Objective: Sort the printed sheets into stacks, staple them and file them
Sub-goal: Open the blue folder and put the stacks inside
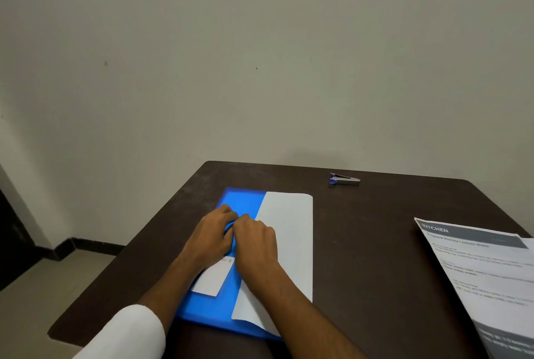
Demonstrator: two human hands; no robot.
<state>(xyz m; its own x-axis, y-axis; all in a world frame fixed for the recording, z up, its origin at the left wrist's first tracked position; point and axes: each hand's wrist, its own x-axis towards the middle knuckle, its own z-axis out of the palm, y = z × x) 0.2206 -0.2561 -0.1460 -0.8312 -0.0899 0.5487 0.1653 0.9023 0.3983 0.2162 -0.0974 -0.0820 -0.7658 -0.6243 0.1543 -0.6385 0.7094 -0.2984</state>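
Meeting over the middle of a blue file folder [219, 306], the left hand [212, 233] and right hand [255, 238] sit knuckle to knuckle, fingers curled downward onto the folder's inner strip. Whether either hand pinches a clip or fastener there cannot be told, since the fingertips are hidden beneath the knuckles. A white sleeve [130, 329] covers the left forearm near the table's front edge.

The folder lies on a dark brown table [375, 272], angled so that its long edges run from the near left toward the far right. A blank white sheet [291, 237] covers the folder's right portion, its right edge reaching onto the bare tabletop and its far corners lying close to the folder's far edge. A smaller white slip [213, 277] rests on the blue surface just below the left hand, partly under the wrist.

A small stapler [344, 179] stands near the table's far edge, well apart from the folder and both hands. Printed sheets [485, 277] headed "KITCHEN" lie at the right, fanned slightly and running out of view at the right and lower borders.

Bare tabletop lies between the white sheet and the printed sheets, and between the folder and the stapler. A pale wall [260, 55] rises behind the far edge; floor [43, 286] shows at the left.
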